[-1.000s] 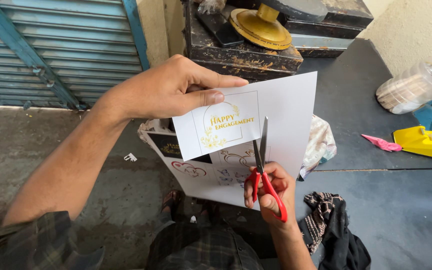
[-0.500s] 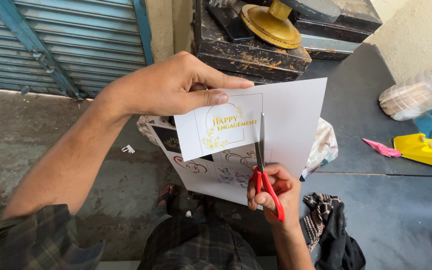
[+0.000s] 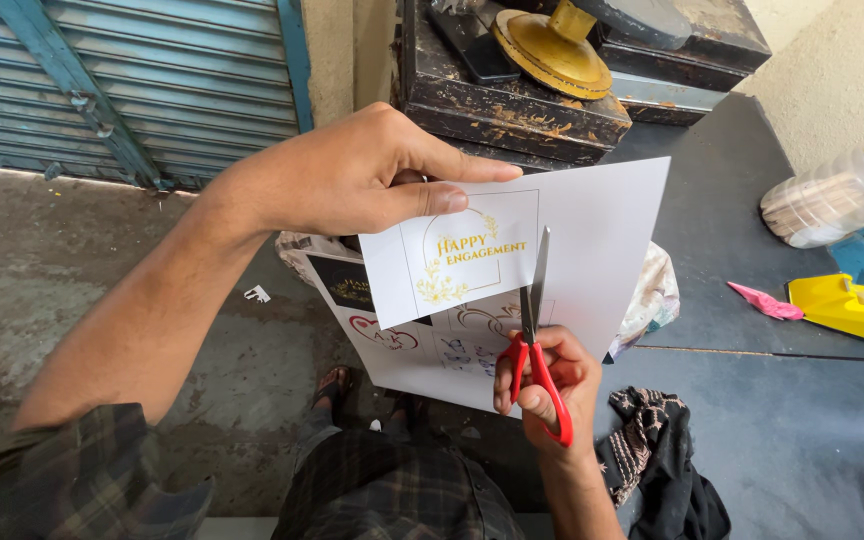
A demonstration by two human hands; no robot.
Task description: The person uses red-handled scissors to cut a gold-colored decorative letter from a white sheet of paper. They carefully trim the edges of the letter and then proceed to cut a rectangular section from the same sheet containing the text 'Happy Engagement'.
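- The left hand [image 3: 352, 175] grasps the upper left part of a white printed sheet [image 3: 592, 240], with the thumb on the front side and the other fingers behind the paper.
- The sheet is held in the air, above the person's lap and in front of a dark table [image 3: 732, 240]. On it there is a gold arch design with flowers, and lower there are smaller printed designs, partly hidden.
- The right hand [image 3: 550, 385] grips a pair of scissors with red handles [image 3: 535, 345]; the fingers are through the handle loops.
- The blades point upward and stand in the sheet, just right of the gold design. They look nearly closed.
- On the table, well apart from the hands, lie a yellow tape dispenser [image 3: 847, 305], a small pink scrap [image 3: 767, 302] and a clear plastic jar [image 3: 832, 195] on its side.
- A dark cloth [image 3: 667, 465] lies near the right wrist.
- Behind the sheet stands a worn black box [image 3: 512, 95] with a yellow round part on top.
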